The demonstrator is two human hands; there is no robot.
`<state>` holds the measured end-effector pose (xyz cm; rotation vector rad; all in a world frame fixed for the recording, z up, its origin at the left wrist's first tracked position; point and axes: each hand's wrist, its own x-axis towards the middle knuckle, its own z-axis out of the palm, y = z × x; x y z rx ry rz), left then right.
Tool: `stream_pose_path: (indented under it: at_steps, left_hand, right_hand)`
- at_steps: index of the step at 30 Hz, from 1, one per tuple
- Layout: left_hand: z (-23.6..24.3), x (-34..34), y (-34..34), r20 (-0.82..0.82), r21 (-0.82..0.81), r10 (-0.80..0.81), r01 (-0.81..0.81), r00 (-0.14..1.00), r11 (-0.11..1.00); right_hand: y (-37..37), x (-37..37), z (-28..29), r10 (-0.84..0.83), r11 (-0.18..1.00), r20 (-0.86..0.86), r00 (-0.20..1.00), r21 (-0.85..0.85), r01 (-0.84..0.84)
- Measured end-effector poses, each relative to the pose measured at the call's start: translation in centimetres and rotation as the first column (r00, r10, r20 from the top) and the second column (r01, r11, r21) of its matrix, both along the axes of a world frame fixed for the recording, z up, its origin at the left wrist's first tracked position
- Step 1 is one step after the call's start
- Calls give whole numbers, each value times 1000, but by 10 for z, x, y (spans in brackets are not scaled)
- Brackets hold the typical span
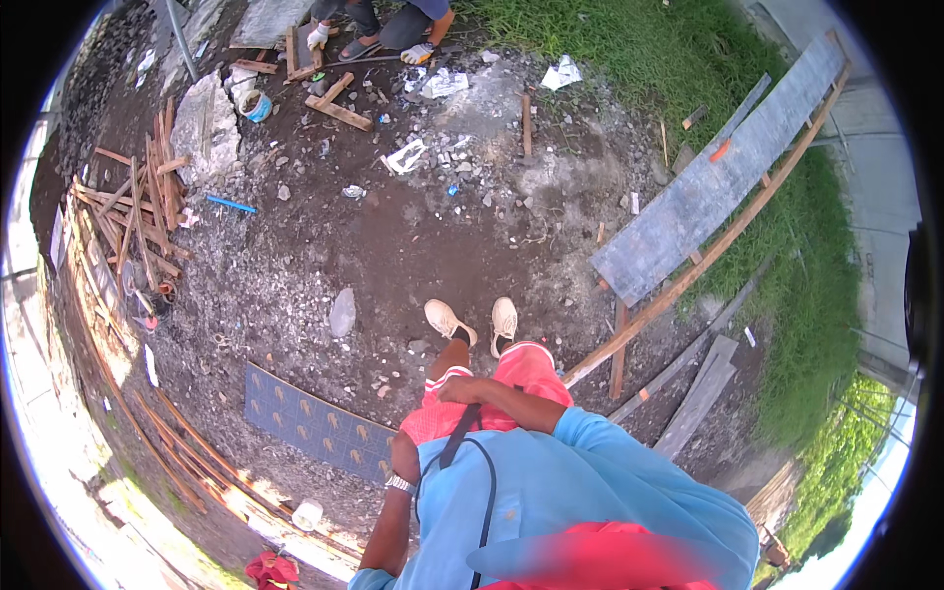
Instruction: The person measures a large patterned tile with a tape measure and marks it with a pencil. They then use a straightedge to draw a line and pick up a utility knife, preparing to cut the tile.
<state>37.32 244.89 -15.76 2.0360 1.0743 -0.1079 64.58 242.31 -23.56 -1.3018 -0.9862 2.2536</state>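
Observation:
My right hand (458,389) rests against the front of my red shorts (536,372), beside a hanging black strap (460,435). Its fingers are bent inward and too unclear to show whether they hold anything. Down at my left hip is my left hand (404,458), close to the hem of my blue shirt (511,492), with a metal watch on the wrist; its fingers are hidden. A dark patterned panel (315,421) lies on the ground just left of that hand.
Wooden planks (147,211) are heaped at the left. A long grey board (708,197) with a timber frame stretches along the right, by grass (796,295). At the far side a person with gloved hands (417,53) crouches near wood pieces (339,106) and a small bucket (257,106).

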Motion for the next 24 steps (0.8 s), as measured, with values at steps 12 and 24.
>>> stream_pose_path:
  at_steps: [12,24]
  left_hand:
    - [3,78,-5,-203,-133,144,-173,969,976]
    - [61,387,-224,-628,-28,596,-751,-500,-660]
  right_hand:
    - [67,95,3,241,913,353,904,234,-335]
    - [173,431,-318,40,997,618,785,33,-76]
